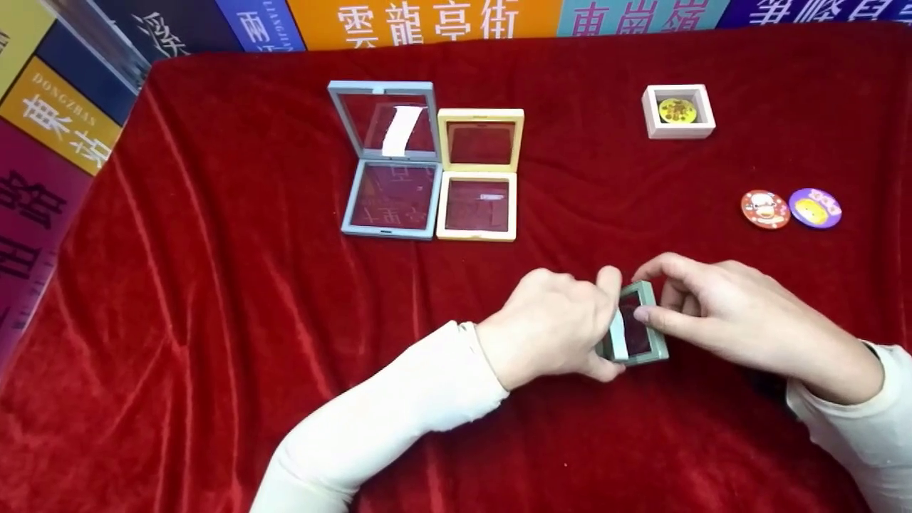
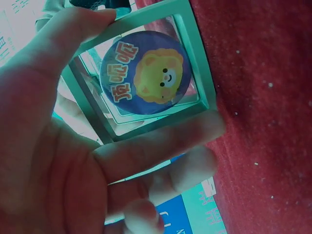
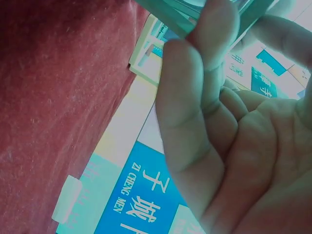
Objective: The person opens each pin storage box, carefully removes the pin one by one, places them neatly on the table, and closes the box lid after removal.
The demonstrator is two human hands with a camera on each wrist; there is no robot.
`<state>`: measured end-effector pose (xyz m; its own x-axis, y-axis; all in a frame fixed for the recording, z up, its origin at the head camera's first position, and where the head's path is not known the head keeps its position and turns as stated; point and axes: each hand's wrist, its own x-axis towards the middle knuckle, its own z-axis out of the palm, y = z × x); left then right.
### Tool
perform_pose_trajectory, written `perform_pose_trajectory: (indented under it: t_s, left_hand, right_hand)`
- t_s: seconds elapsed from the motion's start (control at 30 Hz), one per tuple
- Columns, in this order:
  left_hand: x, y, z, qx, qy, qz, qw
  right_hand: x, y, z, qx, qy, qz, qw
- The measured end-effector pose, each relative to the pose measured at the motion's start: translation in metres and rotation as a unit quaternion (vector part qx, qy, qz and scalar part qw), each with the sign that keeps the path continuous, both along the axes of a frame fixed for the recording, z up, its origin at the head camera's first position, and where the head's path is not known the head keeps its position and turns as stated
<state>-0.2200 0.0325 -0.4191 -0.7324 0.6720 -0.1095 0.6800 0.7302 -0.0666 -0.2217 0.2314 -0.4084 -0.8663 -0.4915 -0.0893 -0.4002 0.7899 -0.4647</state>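
A green square display frame [image 1: 657, 342] stands tilted on the red cloth, between both hands. My left hand [image 1: 552, 324] holds it by opposite edges, thumb on one and index finger along the other. My right hand [image 1: 741, 313] grips its right side, with the thumb tip over the clear window and the index finger at the top corner. In the left wrist view, a round badge [image 2: 146, 73] with a yellow lion face sits behind the frame's clear film. In the right wrist view, only a corner of the frame shows, above the bent fingers [image 3: 183, 97].
A blue frame [image 1: 390, 236] and a cream frame [image 1: 476, 236] stand unfolded side by side at the back. Back right is a small white box frame [image 1: 680, 132] with a yellow badge. A red badge [image 1: 766, 209] and purple badge [image 1: 816, 208] lie beyond my right hand.
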Motion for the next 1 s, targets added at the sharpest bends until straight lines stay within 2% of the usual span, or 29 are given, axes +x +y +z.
perform_pose_trajectory:
  t_s: [0.23, 0.4, 0.57, 0.8, 1.0]
  left_hand:
    - [0.001, 0.0, -0.001, 0.007, 0.023, -0.011, 0.9997]
    - [0.001, 0.0, -0.001, 0.005, 0.025, -0.012, 0.9996]
    - [0.001, 0.0, -0.001, 0.005, 0.013, -0.013, 0.9998]
    - [-0.003, -0.001, 0.001, 0.011, -0.03, 0.002, 0.9995]
    - [-0.004, -0.003, 0.0, 0.032, -0.03, -0.009, 0.999]
  right_hand:
    - [-0.003, 0.008, 0.001, 0.008, 0.012, -0.003, 1.0]
    - [-0.006, 0.017, 0.002, 0.033, -0.005, -0.017, 0.999]
    - [-0.011, 0.023, 0.001, 0.082, -0.032, -0.032, 0.996]
    - [-0.022, 0.026, -0.008, 0.154, -0.085, -0.038, 0.984]
    - [-0.028, 0.025, -0.016, 0.168, -0.104, -0.027, 0.98]
